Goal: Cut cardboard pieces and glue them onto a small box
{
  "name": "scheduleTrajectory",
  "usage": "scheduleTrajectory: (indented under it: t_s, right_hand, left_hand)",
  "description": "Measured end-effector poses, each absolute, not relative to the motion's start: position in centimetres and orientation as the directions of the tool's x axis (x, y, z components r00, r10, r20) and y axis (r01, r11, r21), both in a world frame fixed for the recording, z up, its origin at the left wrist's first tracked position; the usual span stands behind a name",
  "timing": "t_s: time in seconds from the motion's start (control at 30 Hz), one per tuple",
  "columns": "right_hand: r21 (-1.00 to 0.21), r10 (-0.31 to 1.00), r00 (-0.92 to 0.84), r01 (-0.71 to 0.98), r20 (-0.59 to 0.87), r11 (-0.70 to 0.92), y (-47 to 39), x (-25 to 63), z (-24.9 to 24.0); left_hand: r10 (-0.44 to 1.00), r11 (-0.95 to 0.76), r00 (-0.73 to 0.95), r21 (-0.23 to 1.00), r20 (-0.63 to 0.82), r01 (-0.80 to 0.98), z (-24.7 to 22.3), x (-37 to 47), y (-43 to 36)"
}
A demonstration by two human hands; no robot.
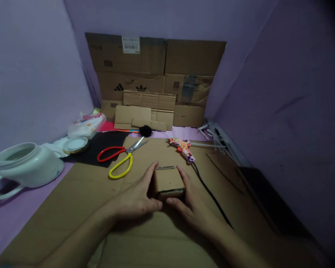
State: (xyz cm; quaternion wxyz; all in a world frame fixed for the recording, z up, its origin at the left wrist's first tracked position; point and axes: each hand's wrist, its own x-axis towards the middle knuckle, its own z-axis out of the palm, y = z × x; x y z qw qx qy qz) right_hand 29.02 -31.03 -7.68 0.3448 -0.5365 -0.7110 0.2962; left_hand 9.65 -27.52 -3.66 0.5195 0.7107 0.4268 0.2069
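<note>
A small cardboard box with dark strips along its top edges is held between my two hands, low over the cardboard sheet. My left hand grips its left side, thumb at the near face. On the opposite side, my right hand holds it the same way, fingers along the side and thumb in front. The box's underside is hidden, so I cannot tell whether it touches the sheet. Scissors with one red and one yellow handle lie spread beyond my left hand. A flower-patterned glue gun lies beyond my right hand.
A white pot with a handle stands at left, near a round lid and black paper. A black ball of yarn sits before cardboard pieces. The glue gun's cord runs toward me; a dark flat object lies right.
</note>
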Motion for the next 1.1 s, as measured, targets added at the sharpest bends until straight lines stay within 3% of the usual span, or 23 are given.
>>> scheduleTrajectory:
  t_s: [0.13,0.37,0.6,1.1]
  right_hand:
    - [-0.788,0.967,-0.181,0.563,0.177,0.249,-31.3,29.0,-7.7]
    - [-0.769,0.968,-0.202,0.592,0.147,0.24,-31.2,29.2,-7.4]
    - [-0.789,0.963,-0.236,0.564,0.127,0.242,-31.2,29.3,-6.6]
    - [-0.811,0.962,-0.227,0.528,0.148,0.25,-31.0,29.4,-6.7]
  left_hand:
    - [0.833,-0.076,0.505,0.859,-0.224,0.507,-2.8,10.5,-28.1]
    - [0.827,-0.027,0.497,0.867,-0.261,0.498,-2.7,10.6,-28.0]
    - [0.853,-0.13,0.497,0.855,-0.162,0.502,-3.8,10.6,-27.8]
    - [0.868,-0.139,0.478,0.857,-0.137,0.497,-3.9,11.0,-27.8]
